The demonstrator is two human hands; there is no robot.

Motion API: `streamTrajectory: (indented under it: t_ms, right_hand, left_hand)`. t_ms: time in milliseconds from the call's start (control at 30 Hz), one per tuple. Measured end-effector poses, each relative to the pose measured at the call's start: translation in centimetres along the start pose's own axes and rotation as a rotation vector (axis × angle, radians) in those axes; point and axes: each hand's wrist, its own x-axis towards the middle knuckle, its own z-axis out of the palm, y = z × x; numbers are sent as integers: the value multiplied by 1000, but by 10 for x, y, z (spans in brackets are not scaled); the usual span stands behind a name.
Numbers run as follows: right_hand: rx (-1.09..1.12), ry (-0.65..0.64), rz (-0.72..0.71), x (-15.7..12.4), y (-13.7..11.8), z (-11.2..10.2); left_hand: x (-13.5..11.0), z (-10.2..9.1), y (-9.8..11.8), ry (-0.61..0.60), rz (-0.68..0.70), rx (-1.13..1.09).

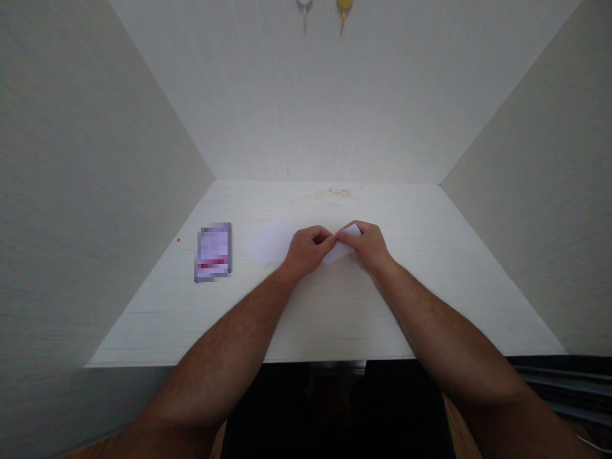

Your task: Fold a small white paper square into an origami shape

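Note:
A small sheet of white paper [340, 253] is held between my two hands above the middle of the table. My left hand [310, 247] pinches its upper left edge, thumb and forefinger together. From the other side my right hand [368, 243] grips the paper, with the thumb on top and a corner sticking up past it. The fingertips of both hands nearly meet. Several loose white sheets [271, 242] lie fanned out on the table just left of my left hand, partly covered by it.
On the left of the white table [335, 319] lies a flat rectangular object [213, 252], blurred by pixelation. A tiny orange bit [178, 240] is near the left wall. Brownish marks [337, 192] show near the back wall. Panels enclose the table on three sides.

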Motion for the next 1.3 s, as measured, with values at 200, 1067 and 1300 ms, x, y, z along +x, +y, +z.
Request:
streamTrajectory:
  t_ms: [200, 1067, 1300]
  right_hand:
    - [4, 24, -11, 0, -3, -1]
    - [39, 216, -83, 11, -2, -11]
    - [48, 197, -120, 8, -5, -11]
  left_hand:
    - [2, -1, 1, 6, -15, -10]
    - [9, -4, -6, 216, -93, -45]
    - [12, -2, -14, 196, -97, -341]
